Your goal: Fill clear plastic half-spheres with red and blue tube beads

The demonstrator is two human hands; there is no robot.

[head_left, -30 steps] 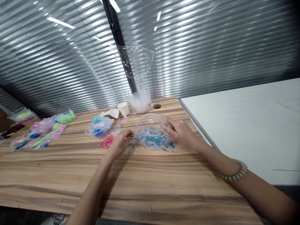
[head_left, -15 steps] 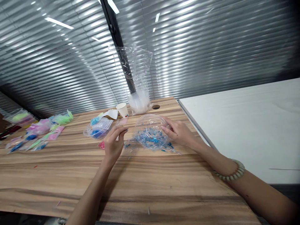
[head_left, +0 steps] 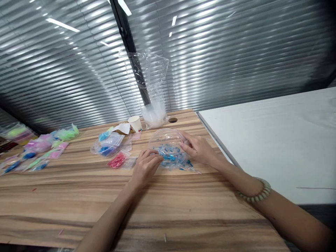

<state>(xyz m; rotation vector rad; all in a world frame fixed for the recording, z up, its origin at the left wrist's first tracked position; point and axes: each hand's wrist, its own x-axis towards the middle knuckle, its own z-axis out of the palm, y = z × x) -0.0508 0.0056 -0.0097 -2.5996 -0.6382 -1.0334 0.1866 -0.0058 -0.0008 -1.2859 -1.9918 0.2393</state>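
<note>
A round clear plastic bowl (head_left: pixel 168 134) stands tilted toward me on the wooden table, with many small blue and clear tube-like pieces (head_left: pixel 170 157) in and around it. My right hand (head_left: pixel 197 147), a beaded bracelet on its wrist, grips the bowl's right rim between thumb and fingers. At the bowl's left edge is my left hand (head_left: pixel 147 164), its fingers bent together over the blue pieces. The left fingertips are partly hidden, so anything pinched there cannot be made out. Left of that hand lies a clear bag of red pieces (head_left: pixel 117 160).
Behind the bowl stand a stack of clear plastic bowls (head_left: pixel 154 113) in a bag and a white paper cup (head_left: pixel 135 123). Bags with blue contents (head_left: pixel 107 148) lie further left, and several colourful bags (head_left: pixel 42 143) at the far left. A white table (head_left: pixel 275 147) adjoins on the right.
My left hand has moved right and slightly down, from beside the bowl to its left edge. The red bag it covered now shows. My right hand keeps its grip.
</note>
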